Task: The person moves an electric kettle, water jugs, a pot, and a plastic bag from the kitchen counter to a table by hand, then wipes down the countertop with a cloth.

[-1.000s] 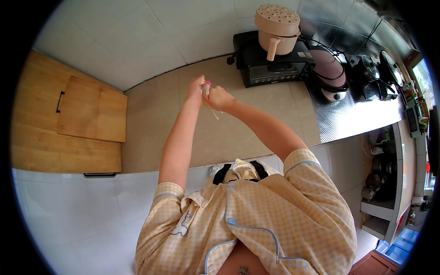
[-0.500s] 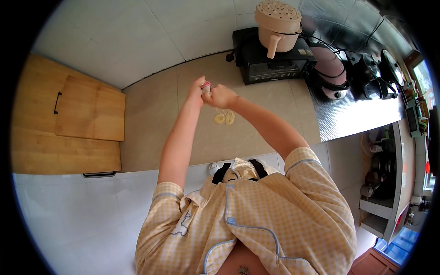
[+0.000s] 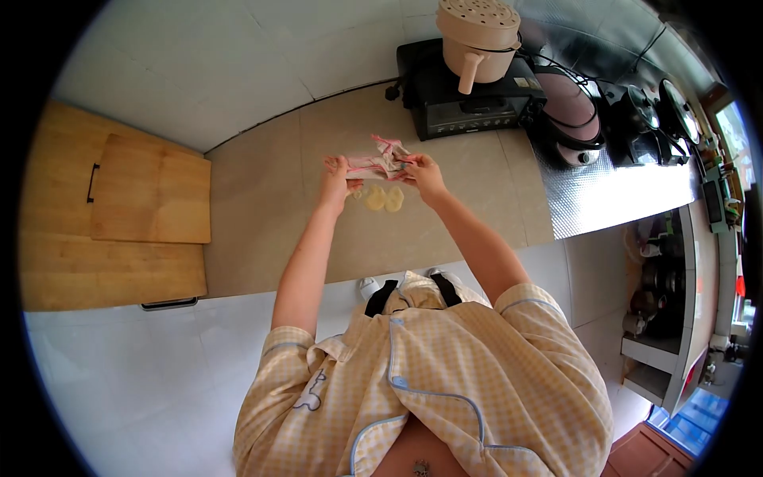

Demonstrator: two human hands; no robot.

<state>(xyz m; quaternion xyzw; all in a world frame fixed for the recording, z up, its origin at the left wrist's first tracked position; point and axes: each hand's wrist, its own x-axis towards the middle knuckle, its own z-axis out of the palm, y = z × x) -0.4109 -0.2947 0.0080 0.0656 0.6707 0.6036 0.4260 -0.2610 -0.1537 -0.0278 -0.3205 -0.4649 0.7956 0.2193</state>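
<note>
Left hand [image 3: 337, 180] and right hand [image 3: 426, 175] have spread apart. Over worktop [image 3: 278, 215], nearer back edge: pinkish cloth-like piece [image 3: 390, 160], both hands' fingers pinching opposite sides. Likely light, limp; hold by the ends. Two yellowish discs [image 3: 375, 198] frontward; hanging or resting, can't tell.

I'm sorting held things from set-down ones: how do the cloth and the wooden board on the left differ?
The cloth is crumpled; the wooden board is flat and rectangular. The cloth is whitish with pink edging, the board golden brown. The left hand and right hand hold the cloth; neither touches the board.
</note>
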